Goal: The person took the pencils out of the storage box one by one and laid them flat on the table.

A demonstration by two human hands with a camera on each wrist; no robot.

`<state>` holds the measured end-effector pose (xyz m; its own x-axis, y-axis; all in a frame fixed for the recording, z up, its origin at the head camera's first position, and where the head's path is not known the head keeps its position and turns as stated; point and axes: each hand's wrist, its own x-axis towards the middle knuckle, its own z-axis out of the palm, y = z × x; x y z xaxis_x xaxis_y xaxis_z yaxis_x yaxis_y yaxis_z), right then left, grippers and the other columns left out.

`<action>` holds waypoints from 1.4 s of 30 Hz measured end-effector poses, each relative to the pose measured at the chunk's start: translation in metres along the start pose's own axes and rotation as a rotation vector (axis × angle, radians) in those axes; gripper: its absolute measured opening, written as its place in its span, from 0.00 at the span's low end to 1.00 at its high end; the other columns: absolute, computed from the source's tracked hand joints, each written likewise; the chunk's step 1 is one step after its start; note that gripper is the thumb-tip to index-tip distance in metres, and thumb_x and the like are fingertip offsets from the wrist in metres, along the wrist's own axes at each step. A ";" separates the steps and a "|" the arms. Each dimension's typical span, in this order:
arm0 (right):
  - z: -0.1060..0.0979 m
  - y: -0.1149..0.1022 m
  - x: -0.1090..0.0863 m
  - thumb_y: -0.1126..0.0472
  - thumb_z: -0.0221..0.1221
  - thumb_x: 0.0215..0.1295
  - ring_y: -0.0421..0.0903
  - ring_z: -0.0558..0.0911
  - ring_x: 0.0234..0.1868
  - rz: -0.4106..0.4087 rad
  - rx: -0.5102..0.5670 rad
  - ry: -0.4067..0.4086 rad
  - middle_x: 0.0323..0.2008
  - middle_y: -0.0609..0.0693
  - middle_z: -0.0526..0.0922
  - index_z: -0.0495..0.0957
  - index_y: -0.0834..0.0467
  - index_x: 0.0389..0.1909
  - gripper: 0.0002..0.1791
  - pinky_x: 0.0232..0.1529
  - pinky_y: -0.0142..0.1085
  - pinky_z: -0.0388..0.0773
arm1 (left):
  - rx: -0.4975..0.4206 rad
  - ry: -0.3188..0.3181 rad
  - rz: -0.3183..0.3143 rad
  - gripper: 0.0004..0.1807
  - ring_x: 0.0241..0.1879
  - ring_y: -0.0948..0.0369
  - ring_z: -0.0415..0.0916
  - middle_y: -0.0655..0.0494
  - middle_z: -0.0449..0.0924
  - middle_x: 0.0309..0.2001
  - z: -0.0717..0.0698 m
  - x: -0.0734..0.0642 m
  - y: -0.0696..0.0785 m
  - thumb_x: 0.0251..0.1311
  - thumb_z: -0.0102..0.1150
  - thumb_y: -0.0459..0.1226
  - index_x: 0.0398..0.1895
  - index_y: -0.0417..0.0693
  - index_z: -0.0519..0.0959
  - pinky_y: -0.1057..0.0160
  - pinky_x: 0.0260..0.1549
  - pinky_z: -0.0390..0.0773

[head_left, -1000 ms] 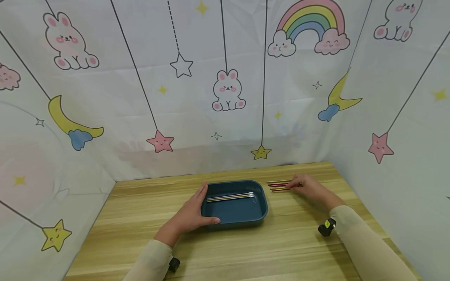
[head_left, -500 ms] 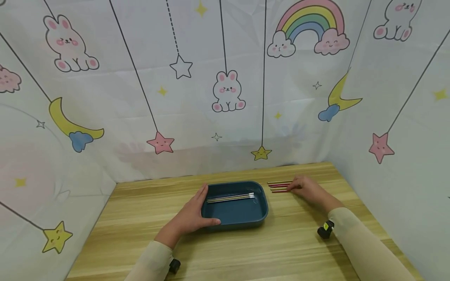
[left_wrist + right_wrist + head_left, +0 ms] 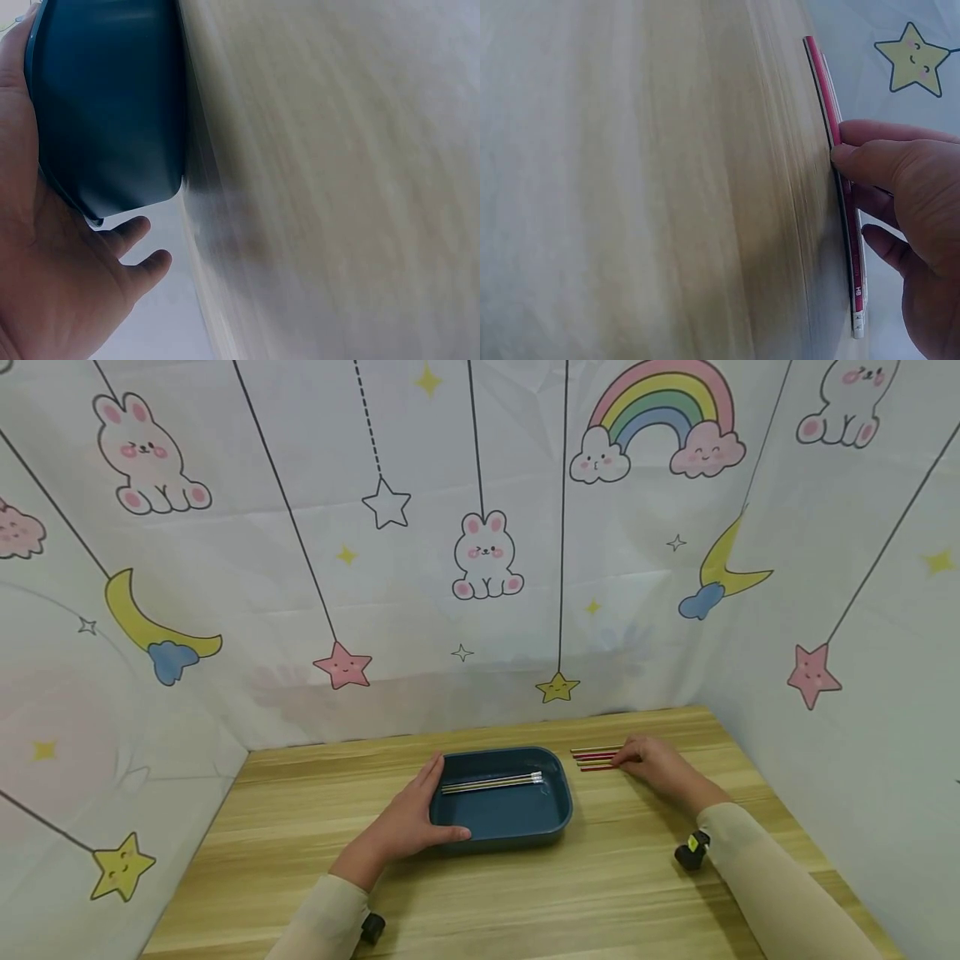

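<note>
Left hand [image 3: 401,818], lower centre, fingers spread over the left end of one tray [image 3: 510,841]; inside it, centre frame, one bunch [image 3: 491,784] of pencils (too tightly packed to count); right hand [image 3: 663,768], right of centre, thumb and fingertip pinching one red pencil [image 3: 829,97]; beyond, at least three more pencils [image 3: 594,749]; behind, cloth [image 3: 420,585].

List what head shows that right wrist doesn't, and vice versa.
Head only: the left hand on the left end of the blue tray, the thin pencils lying inside it, and the printed rainbow.

Right wrist only: the HB marking on the red pencil, and that pencil's white end.

Both: the right hand pinching a red pencil, the wooden table, and the star-printed backdrop.
</note>
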<state>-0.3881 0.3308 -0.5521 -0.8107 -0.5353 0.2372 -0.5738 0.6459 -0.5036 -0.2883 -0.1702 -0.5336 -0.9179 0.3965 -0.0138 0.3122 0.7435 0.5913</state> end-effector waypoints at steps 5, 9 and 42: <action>0.002 0.000 -0.001 0.72 0.71 0.71 0.44 0.84 0.43 0.015 -0.026 0.029 0.39 0.47 0.87 0.95 0.54 0.44 0.11 0.46 0.43 0.82 | -0.004 0.001 -0.002 0.74 0.89 0.44 0.43 0.55 0.35 0.92 0.000 0.000 0.001 0.58 0.78 0.69 0.93 0.52 0.40 0.34 0.81 0.56; 0.004 -0.002 -0.002 0.72 0.71 0.71 0.46 0.85 0.43 0.033 -0.039 0.055 0.39 0.43 0.86 0.95 0.54 0.43 0.11 0.47 0.45 0.84 | -0.005 0.005 0.003 0.74 0.89 0.44 0.43 0.54 0.36 0.92 0.001 0.000 0.000 0.58 0.78 0.68 0.93 0.52 0.40 0.33 0.80 0.57; 0.014 -0.110 0.033 0.61 0.67 0.81 0.43 0.82 0.41 -0.018 0.216 -0.007 0.46 0.46 0.87 0.90 0.59 0.58 0.11 0.40 0.38 0.82 | -0.009 0.002 0.004 0.74 0.89 0.43 0.43 0.51 0.37 0.92 0.000 0.000 -0.001 0.58 0.77 0.70 0.94 0.53 0.39 0.32 0.80 0.56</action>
<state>-0.3499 0.2349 -0.5007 -0.7995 -0.5496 0.2424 -0.5492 0.5054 -0.6656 -0.2890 -0.1708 -0.5346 -0.9172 0.3984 -0.0097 0.3139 0.7372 0.5984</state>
